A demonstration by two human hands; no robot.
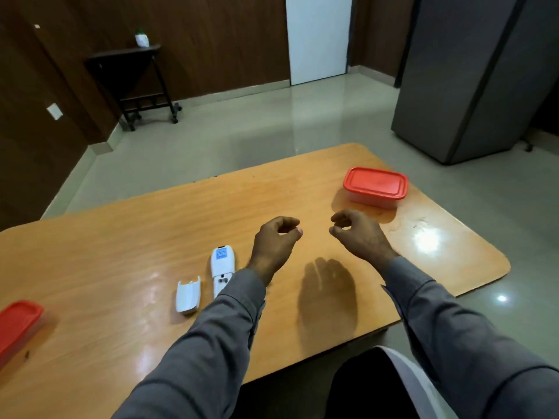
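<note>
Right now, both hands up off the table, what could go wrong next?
1. The left sleeve crosses over the near end of the remote, whose battery bay is open; pulling that arm back could drag it.
2. The loose battery cover lies beside the remote, near that forearm; a sweep might knock it away.
3. The left hand and right hand hover curled, nothing visible in either grip, so nothing steadies those parts.

Head-worn view, forward and down over table (121,237)
</note>
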